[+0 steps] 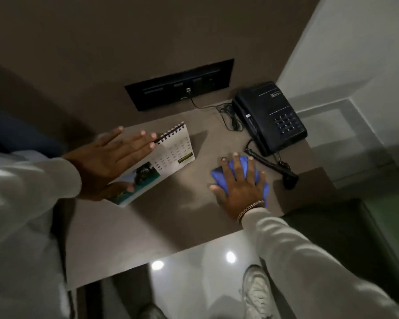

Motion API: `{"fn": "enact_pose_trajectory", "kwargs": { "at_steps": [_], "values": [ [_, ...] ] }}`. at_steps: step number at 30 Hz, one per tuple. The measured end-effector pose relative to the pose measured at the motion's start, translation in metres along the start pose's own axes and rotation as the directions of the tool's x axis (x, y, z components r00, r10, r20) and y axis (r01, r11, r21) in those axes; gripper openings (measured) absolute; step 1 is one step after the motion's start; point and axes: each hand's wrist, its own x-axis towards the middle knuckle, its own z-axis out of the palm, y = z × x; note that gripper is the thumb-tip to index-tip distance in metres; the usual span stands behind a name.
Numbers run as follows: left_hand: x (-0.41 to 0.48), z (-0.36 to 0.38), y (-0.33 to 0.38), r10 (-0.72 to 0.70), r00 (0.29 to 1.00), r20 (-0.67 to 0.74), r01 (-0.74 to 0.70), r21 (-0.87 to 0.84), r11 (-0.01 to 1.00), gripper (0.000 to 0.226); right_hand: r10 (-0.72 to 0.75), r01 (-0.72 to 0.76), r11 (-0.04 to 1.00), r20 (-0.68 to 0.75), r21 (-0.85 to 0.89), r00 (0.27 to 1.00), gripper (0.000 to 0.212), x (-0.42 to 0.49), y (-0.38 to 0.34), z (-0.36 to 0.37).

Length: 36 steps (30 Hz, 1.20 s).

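A spiral-bound desk calendar (171,155) stands tilted on the brown desk (171,215), left of centre. My left hand (108,162) is against its left side with fingers straight and spread, fingertips at the spiral binding and the thumb lying across the lower front corner. A blue cloth (241,166) lies on the desk to the right. My right hand (237,185) presses flat on the cloth with spread fingers; a chain bracelet sits at the wrist.
A black desk phone (270,116) stands at the back right, its coiled cord (270,166) trailing close beside the cloth. A black socket panel (180,85) sits in the back wall. A dark chair (346,229) is at the right; glossy floor and a shoe (256,293) below.
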Motion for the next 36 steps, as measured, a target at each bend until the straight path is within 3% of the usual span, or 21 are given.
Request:
{"fn": "enact_pose_trajectory", "kwargs": {
  "at_steps": [4,7,10,12,13,15,17,19,21,22,23,25,28,31,33,36],
  "values": [
    [0.002,0.002,-0.001,0.018,0.999,-0.038,-0.018,-0.001,1.0,0.087,-0.007,0.007,1.0,-0.006,-0.02,1.0,0.095,0.003,0.003,0.012],
    [-0.003,-0.014,-0.003,-0.015,0.999,-0.042,0.015,0.002,1.0,0.085,-0.001,0.002,1.0,0.068,-0.017,0.998,0.101,0.004,0.002,0.008],
    [-0.021,-0.042,0.006,-0.282,0.947,-0.155,0.241,-0.239,0.941,0.082,0.045,-0.049,0.998,0.161,0.025,0.986,0.102,0.004,-0.006,-0.014],
    [-0.038,-0.047,0.022,-0.563,0.796,-0.221,0.385,-0.533,0.753,0.078,0.059,-0.072,0.981,0.08,0.18,0.995,0.103,-0.003,-0.019,-0.032],
    [-0.048,-0.046,0.033,-0.708,0.671,-0.219,0.432,-0.66,0.614,0.073,0.043,-0.038,0.953,-0.011,0.299,0.999,0.102,-0.008,-0.03,-0.043],
    [-0.062,-0.039,0.054,-0.93,0.354,-0.096,0.503,-0.819,0.276,0.062,0.033,0.045,0.817,-0.125,0.575,0.992,0.096,-0.01,-0.056,-0.065],
    [-0.068,-0.024,0.07,-0.981,0.103,0.163,0.547,-0.834,-0.081,0.058,0.058,0.03,0.605,-0.082,0.796,0.995,0.089,0.0,-0.083,-0.085],
    [-0.065,-0.007,0.077,-0.897,-0.028,0.441,0.39,-0.822,-0.416,0.059,0.106,-0.007,0.497,-0.053,0.868,0.993,0.079,0.018,-0.104,-0.101],
    [-0.054,0.0,0.08,-0.744,0.004,0.668,0.063,-0.743,-0.666,0.056,0.153,-0.009,0.501,-0.078,0.865,0.985,0.07,0.033,-0.11,-0.107],
    [-0.048,0.001,0.082,-0.689,0.046,0.723,-0.066,-0.686,-0.725,0.054,0.159,-0.005,0.521,-0.092,0.854,0.983,0.067,0.038,-0.111,-0.106],
    [-0.043,0.002,0.083,-0.667,0.074,0.742,-0.151,-0.652,-0.743,0.051,0.162,-0.004,0.536,-0.097,0.844,0.982,0.065,0.041,-0.111,-0.104],
    [-0.035,0.005,0.084,-0.672,0.059,0.738,-0.26,-0.639,-0.724,0.044,0.171,0.0,0.534,-0.108,0.845,0.979,0.061,0.043,-0.11,-0.095],
    [-0.03,0.006,0.068,-0.694,0.065,0.717,-0.333,-0.64,-0.692,0.039,0.165,-0.013,0.441,-0.066,0.898,0.984,0.062,0.05,-0.112,-0.091],
    [-0.026,0.007,0.032,-0.716,0.118,0.688,-0.344,-0.648,-0.679,0.035,0.126,-0.03,0.268,-0.004,0.963,0.992,0.065,0.071,-0.119,-0.098],
    [-0.023,0.009,0.005,-0.75,0.114,0.651,-0.313,-0.693,-0.649,0.034,0.099,-0.041,0.144,0.027,0.989,0.995,0.065,0.087,-0.126,-0.104],
    [-0.021,0.016,-0.024,-0.784,0.068,0.617,-0.26,-0.748,-0.611,0.034,0.055,-0.039,0.112,0.033,0.993,0.998,0.064,0.102,-0.132,-0.106]
  ]
}}
